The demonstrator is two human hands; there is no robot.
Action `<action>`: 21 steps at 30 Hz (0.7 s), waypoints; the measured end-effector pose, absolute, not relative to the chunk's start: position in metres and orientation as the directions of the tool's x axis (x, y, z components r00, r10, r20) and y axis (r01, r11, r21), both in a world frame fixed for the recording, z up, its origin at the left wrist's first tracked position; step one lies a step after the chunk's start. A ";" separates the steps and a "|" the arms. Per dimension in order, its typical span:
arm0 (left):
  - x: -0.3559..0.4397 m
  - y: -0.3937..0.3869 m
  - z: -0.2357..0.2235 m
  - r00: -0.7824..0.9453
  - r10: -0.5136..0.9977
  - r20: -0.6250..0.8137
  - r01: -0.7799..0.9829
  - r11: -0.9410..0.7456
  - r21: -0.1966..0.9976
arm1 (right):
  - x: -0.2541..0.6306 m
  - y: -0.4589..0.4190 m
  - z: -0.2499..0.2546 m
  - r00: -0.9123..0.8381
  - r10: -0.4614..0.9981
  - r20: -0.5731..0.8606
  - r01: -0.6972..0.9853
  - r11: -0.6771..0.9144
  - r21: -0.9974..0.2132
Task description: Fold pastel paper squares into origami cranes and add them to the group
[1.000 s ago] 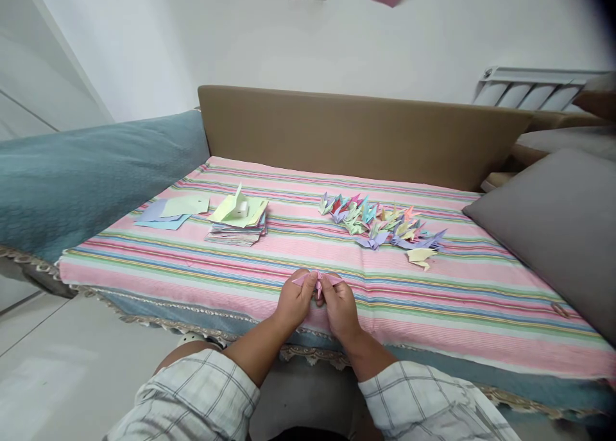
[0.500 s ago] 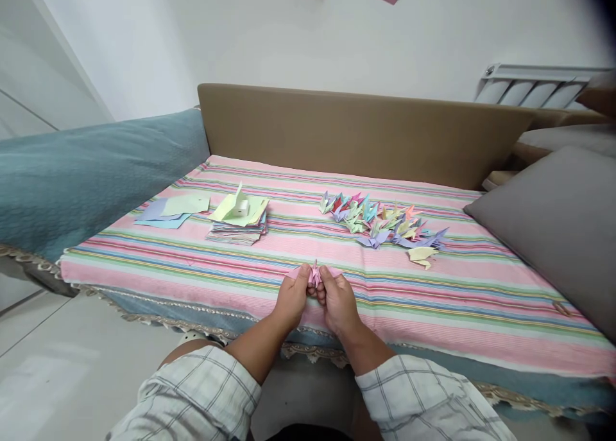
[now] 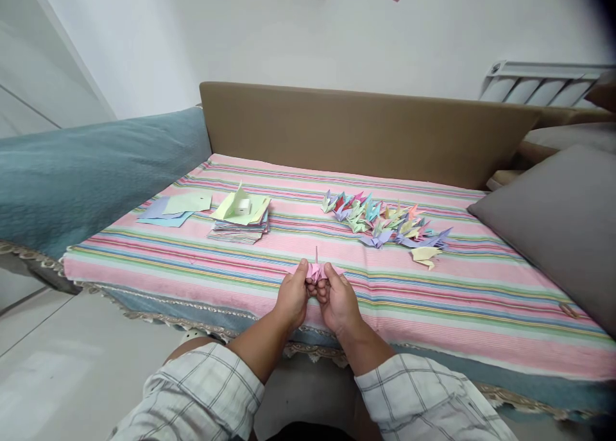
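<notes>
— Btwn L grip [image 3: 292, 298] and R grip [image 3: 341, 298], a pink paper bird [image 3: 316, 272], pinched at each wing. Folded birds [image 3: 379, 221] lie beyond R grip, a paper stack [image 3: 239, 230] beyond L grip, all on a striped cover [image 3: 192, 259].

— How'll it handle?

— Prob. v. light, thin; creases fairly stiff, open panels soft. Not slippery, I'd judge, but fragile: easily crushed or torn.

— Best hold?

— Wing roots, nr. the body, w/ fingertips only, approx. equal pull. Spare the thin point [image 3: 316, 255] just past the grip; it'd bend easily.
</notes>
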State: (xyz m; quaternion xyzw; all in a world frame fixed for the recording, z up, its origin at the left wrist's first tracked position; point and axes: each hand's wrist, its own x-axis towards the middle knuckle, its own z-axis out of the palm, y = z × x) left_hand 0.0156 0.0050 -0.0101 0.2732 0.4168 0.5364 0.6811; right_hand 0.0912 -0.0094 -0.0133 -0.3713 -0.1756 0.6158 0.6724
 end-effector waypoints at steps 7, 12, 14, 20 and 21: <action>0.016 0.006 -0.007 0.117 0.952 -0.282 -0.545 0.299 0.784 | 0.094 -0.008 -0.017 0.162 0.956 -0.246 -0.725 -0.054 -0.687; 0.015 0.006 -0.004 0.124 0.944 -0.306 -0.571 0.320 0.756 | 0.096 -0.008 -0.016 0.147 0.958 -0.244 -0.724 -0.064 -0.687; 0.015 0.005 -0.003 0.116 0.940 -0.321 -0.590 0.326 0.739 | 0.096 -0.007 -0.016 0.137 0.958 -0.250 -0.727 -0.075 -0.683; 0.016 0.005 -0.003 0.104 0.942 -0.318 -0.564 0.319 0.762 | 0.097 -0.007 -0.019 0.122 0.958 -0.258 -0.724 -0.092 -0.684; 0.016 0.005 -0.004 0.094 0.944 -0.316 -0.551 0.314 0.773 | 0.098 -0.007 -0.019 0.112 0.963 -0.247 -0.724 -0.091 -0.684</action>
